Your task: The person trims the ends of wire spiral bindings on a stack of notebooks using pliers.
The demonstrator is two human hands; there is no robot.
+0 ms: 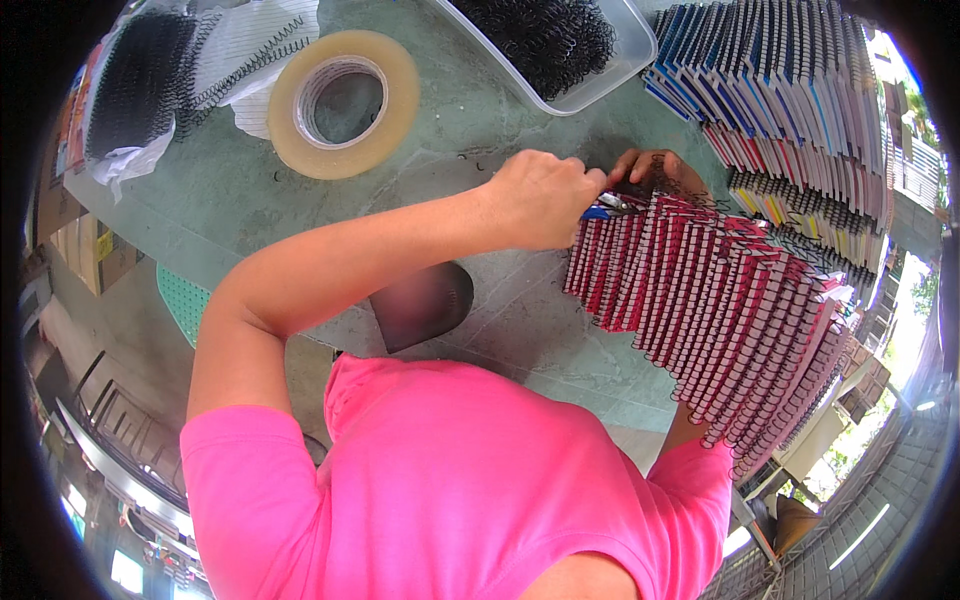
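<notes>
At the middle of the grey-green stone bench [250, 190], seen from the head camera, a person in a pink shirt leans over a long slanting row of red-covered notebooks with black spiral wire bindings [700, 300]. This row runs from the bench's centre toward its near right edge. The left hand [545, 198] is closed in a fist around a small metal hand tool with a blue handle [603, 207], its tip touching the far end of the row. The right hand [655, 170] rests just behind that same end, fingers curled over the top notebook; how tightly they grip cannot be told. Toward the far right corner stand stacked blue-covered spiral notebooks [770, 70]. A clear plastic tub of black wire coils [550, 40] sits at the far edge. A large roll of tan packing tape [343, 103] lies flat toward the far left, beside a plastic bag of black spiral bindings [150, 80].
</notes>
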